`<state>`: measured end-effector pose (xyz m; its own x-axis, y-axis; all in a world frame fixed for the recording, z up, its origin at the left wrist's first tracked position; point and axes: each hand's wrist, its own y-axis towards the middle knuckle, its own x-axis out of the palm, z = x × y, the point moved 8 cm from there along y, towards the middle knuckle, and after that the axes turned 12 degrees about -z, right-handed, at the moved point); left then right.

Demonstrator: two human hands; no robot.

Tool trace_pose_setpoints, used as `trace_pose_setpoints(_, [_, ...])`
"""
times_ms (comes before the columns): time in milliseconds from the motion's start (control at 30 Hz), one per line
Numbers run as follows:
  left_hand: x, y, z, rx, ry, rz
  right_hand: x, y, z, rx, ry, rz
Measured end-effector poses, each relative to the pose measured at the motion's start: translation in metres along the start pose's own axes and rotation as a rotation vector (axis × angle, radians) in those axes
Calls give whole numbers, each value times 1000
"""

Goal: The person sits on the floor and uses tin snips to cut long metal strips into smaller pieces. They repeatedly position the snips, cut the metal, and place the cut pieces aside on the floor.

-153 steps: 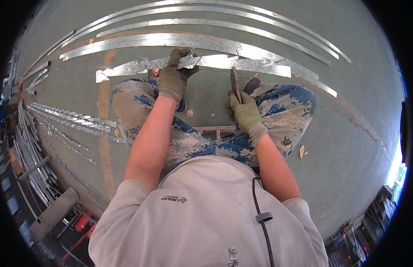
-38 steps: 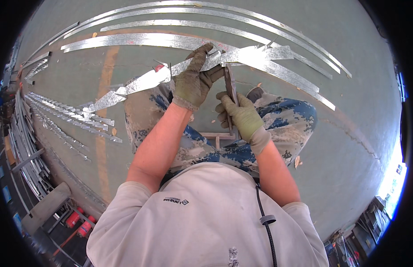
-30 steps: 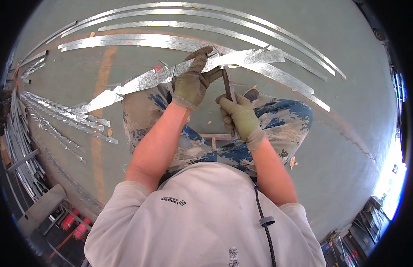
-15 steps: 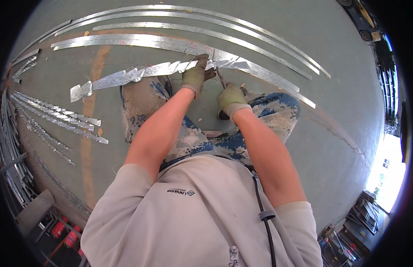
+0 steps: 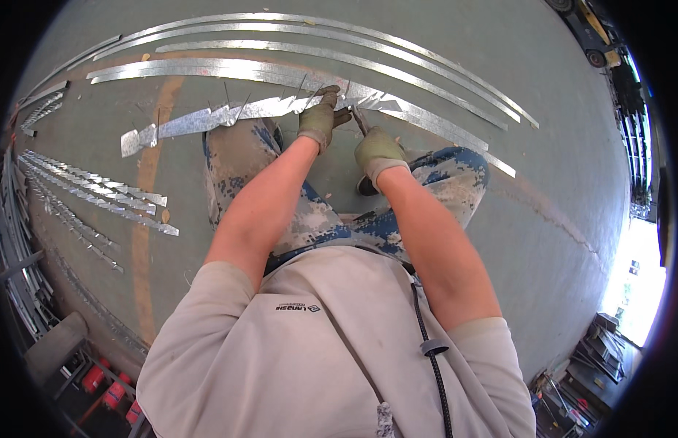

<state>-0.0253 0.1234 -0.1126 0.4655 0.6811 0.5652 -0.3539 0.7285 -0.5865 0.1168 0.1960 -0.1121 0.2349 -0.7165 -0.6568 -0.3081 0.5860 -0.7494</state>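
My left hand (image 5: pixel 320 123), in a green-grey work glove, is closed on a long shiny metal strip (image 5: pixel 189 124). Bent, angled tabs run along the strip, and thin spikes stand up from it. It lies across in front of my knees, its left end past my left knee. In my gloved right hand (image 5: pixel 380 150) is a slim metal hand tool (image 5: pixel 361 123), which looks like pliers. The tool's tip meets the strip just right of my left hand; its jaws are too small to make out. Just beyond lie flat metal strips (image 5: pixel 244 69) on the floor.
More long flat strips (image 5: pixel 331 51) lie farther out. Several bent, toothed strips (image 5: pixel 98 186) rest on the floor at left, near a pile of metal lengths (image 5: pixel 21 270). Red objects (image 5: pixel 114 392) sit at the lower left. A wheeled vehicle (image 5: pixel 596 40) stands at the far right.
My right hand and the tool have shifted slightly and tilted against the strip. The strip's left end has moved a little up and to the right. My left hand keeps its hold.
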Motion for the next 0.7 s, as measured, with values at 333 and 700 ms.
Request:
trace_pose_setpoints(333, [-2, 1, -2, 89, 229, -27, 4, -11, -3, -93, -160, 64])
trace_pose_setpoints(700, [-23, 28, -23, 8, 299, -45, 15, 10, -1, -147, -287, 6])
